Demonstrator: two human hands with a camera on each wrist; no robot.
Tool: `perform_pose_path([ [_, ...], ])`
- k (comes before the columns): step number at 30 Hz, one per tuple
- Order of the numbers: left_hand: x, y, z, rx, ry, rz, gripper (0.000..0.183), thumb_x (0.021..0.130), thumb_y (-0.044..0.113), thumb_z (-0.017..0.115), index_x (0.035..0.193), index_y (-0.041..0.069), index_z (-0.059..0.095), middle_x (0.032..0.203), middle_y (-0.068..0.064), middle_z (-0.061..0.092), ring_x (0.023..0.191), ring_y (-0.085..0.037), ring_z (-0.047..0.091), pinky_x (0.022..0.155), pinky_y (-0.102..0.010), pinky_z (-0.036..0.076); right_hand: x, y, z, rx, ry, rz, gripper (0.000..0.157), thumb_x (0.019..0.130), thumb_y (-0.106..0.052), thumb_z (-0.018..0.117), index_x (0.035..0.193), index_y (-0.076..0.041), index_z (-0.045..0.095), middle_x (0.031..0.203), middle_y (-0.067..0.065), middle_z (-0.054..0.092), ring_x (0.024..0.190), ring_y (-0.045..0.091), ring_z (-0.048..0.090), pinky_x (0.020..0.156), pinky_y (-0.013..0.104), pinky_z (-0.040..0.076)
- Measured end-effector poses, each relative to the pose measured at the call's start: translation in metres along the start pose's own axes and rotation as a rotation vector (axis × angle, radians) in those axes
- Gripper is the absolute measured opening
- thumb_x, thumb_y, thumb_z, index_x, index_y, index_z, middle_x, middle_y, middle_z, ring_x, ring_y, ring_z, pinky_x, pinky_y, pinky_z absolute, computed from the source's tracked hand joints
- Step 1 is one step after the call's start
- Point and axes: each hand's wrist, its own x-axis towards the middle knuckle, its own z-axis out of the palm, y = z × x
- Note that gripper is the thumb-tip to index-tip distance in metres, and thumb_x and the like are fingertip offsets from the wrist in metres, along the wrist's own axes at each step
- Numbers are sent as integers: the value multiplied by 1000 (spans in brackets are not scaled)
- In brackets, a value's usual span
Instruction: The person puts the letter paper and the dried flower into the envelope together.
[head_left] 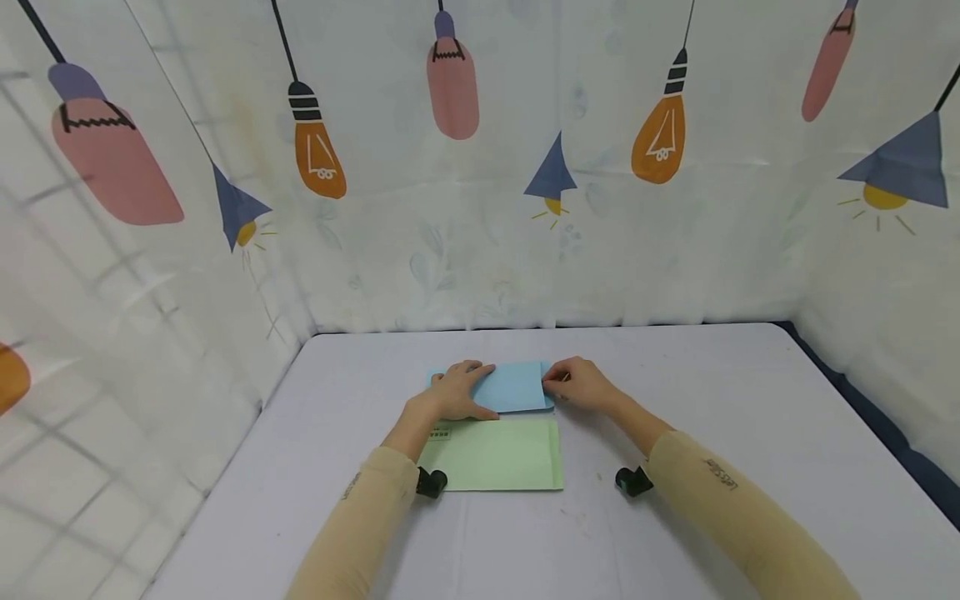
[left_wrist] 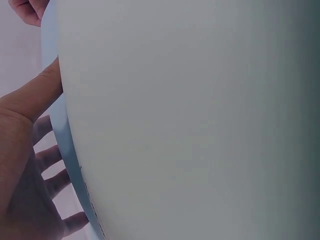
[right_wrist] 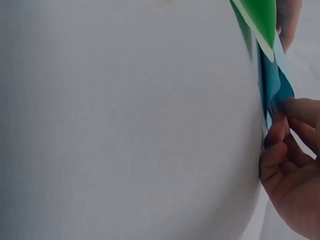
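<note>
A light blue envelope (head_left: 513, 388) lies crosswise on the table, its flap end to the right. My left hand (head_left: 456, 392) rests on its left part with fingers spread, the thumb along the near edge. At the right end my right hand (head_left: 581, 383) pinches the envelope's flap. The right wrist view shows the right thumb and fingertips (right_wrist: 280, 122) at the opened blue end (right_wrist: 272, 82). Just nearer to me is a pale green envelope (head_left: 495, 457) with a small printed box at its upper left; no hand grips it.
A white cloth covers the table (head_left: 697, 400). Behind it hangs a pale curtain (head_left: 480, 250) printed with lamps and bulbs. Small black wrist devices (head_left: 633, 481) sit at both sleeve cuffs, above the tabletop.
</note>
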Motion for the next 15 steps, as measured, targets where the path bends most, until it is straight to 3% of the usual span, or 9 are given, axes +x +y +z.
perform_pose_path([
  [5, -2, -2, 0, 6, -14, -1, 97, 85, 61, 77, 163, 24, 32, 166, -8, 28, 151, -31, 25, 112, -65, 24, -11, 4, -12, 14, -34, 20, 13, 101, -15, 66, 106, -6, 75, 92, 1, 69, 72, 15, 61, 64, 31, 51],
  [15, -5, -10, -4, -16, -2, 44, 94, 86, 62, 75, 162, 23, 35, 167, -9, 24, 153, -32, 21, 115, -64, 20, -37, 13, -45, 13, -69, -12, 17, 102, -13, 64, 112, -1, 73, 100, 9, 70, 79, 24, 65, 68, 33, 52],
])
